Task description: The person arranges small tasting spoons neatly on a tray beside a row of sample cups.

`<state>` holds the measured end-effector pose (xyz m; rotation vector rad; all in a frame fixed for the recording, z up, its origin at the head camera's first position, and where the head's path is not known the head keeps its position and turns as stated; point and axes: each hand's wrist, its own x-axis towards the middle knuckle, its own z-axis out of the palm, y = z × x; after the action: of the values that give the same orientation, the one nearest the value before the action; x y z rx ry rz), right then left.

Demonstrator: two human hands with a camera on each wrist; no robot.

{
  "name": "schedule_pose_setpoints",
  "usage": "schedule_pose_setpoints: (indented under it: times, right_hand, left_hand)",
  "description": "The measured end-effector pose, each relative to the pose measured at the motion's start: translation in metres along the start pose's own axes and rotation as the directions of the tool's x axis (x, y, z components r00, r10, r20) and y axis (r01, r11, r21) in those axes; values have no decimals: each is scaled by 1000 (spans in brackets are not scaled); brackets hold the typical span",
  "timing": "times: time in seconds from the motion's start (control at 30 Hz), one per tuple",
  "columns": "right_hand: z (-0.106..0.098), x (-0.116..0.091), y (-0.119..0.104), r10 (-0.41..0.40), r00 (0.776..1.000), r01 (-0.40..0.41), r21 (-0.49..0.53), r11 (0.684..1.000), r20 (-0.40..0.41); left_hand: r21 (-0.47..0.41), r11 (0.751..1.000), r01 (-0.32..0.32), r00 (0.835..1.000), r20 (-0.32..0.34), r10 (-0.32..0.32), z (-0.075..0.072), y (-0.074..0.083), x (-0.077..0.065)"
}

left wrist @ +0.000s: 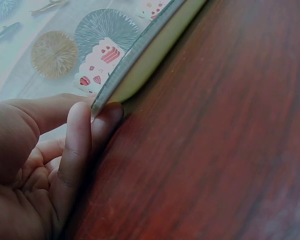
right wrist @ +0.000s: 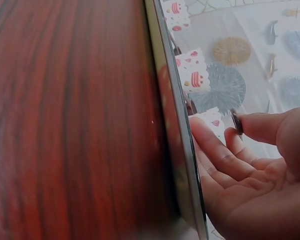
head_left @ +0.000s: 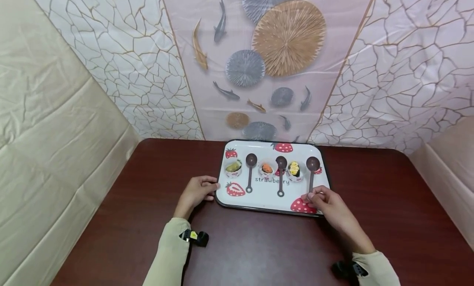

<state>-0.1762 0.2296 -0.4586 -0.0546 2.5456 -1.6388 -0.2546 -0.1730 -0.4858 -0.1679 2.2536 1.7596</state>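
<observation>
In the head view, my right hand (head_left: 326,201) pinches the handle end of the rightmost brown measuring spoon (head_left: 311,177) between thumb and index finger. The right wrist view shows that spoon end (right wrist: 237,123) between the fingertips, just above the tray rim. My left hand (head_left: 198,193) grips the left edge of the white strawberry-print tray (head_left: 266,203), fingers at its rim in the left wrist view. Two more brown spoons (head_left: 250,175) (head_left: 281,179) lie on the tray, alternating with three small paper cups (head_left: 233,173) (head_left: 266,174) (head_left: 295,179) that hold green, orange and yellow-topped food pieces.
The tray lies on a dark red wooden table (head_left: 259,253), near its back edge. Behind stands a hanging cloth (head_left: 218,105) printed with fish and round leaves. Pale fabric (head_left: 55,133) closes off the left side, and more hangs at the right.
</observation>
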Motion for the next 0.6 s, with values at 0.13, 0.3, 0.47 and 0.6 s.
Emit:
schedule_pose_setpoints:
  times: [0.13,0.3,0.47,0.6]
  right_hand:
    - [0,-2,0,-5,1000,5,18,1000,-10]
    - [2,-2,-1,-21,999,21,13,1000,-35]
    - [7,0,0,-6,999,9,49,999,-54]
    - [8,1,2,27,996,-21,70,997,-82]
  left_hand:
    - [-2,1000,1,1000,1,-1,3,-1,1]
    - [0,1000,-14,1000,7,14,4,-2,2]
    - [11,1000,-12,1000,7,12,1,-2,2]
    - [12,1000,-11,1000,10,10,2,-2,1]
